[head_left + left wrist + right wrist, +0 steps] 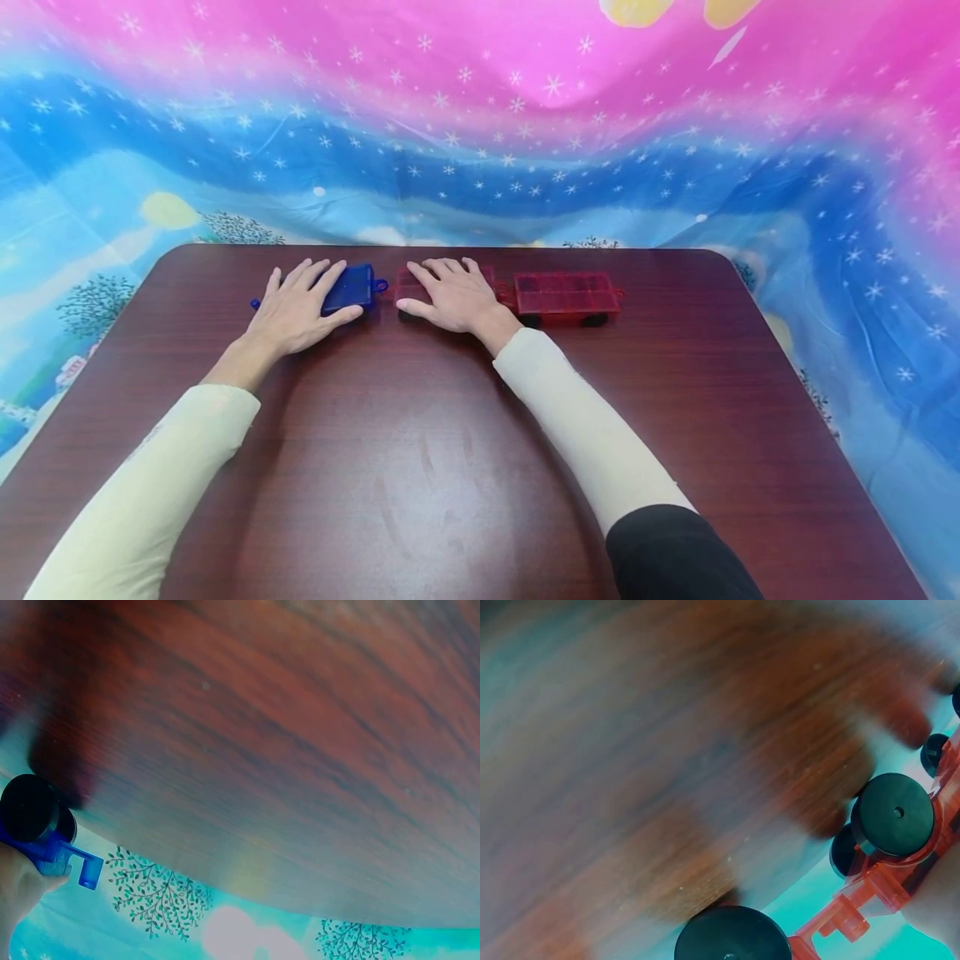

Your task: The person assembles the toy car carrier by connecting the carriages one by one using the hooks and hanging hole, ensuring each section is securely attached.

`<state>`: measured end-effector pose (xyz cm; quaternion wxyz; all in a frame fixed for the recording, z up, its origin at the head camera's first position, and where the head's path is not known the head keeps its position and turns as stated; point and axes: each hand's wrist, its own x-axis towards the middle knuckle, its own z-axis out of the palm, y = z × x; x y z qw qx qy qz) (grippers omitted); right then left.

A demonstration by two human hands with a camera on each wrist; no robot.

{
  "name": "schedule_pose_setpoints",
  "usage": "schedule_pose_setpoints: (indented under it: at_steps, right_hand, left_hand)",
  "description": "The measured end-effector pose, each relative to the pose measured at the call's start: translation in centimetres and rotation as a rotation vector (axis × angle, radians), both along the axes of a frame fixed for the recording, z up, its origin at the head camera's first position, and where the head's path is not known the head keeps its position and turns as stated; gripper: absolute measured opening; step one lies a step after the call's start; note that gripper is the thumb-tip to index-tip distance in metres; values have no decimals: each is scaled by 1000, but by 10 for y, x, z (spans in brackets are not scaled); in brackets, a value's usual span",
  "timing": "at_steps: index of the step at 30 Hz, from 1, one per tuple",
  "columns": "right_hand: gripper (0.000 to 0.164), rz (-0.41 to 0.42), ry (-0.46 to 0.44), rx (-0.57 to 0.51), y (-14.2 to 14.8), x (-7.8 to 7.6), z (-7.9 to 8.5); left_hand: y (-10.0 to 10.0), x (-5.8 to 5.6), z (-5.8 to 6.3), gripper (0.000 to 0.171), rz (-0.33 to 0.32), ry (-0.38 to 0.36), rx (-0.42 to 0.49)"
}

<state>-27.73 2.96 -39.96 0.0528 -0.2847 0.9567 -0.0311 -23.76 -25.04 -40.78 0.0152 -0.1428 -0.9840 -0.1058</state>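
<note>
My left hand [300, 304] rests with spread fingers on a translucent blue toy wagon [351, 286], covering its left part. To its right, my right hand [457, 298] lies over a translucent red toy wagon [408, 286], fingers straight and apart. A second red wagon [566, 292] stands directly behind it on the right, and their couplings meet beneath my wrist. The blue wagon's ring [381, 285] points at the first red wagon, with a narrow gap showing. In the left wrist view a blue hook [90, 871] sticks out; black wheels [894, 814] show in the right wrist view.
The wagons stand in a row near the far edge of a dark reddish-brown wooden table [420, 467]. Behind it hangs a pink and blue cloth [480, 117] with snowflakes and trees.
</note>
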Motion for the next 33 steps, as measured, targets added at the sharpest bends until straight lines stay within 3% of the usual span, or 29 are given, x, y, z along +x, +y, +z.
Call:
schedule_pose_setpoints:
  at_steps: [10,33]
  right_hand:
    - [88,5,-8,5,0,1,-1]
    - [88,8,10,-4,1,-1,-1]
  left_hand:
    - [-2,2,-3,94,-2,-7,-36]
    - [-6,0,-1,93,-10,-14,-30]
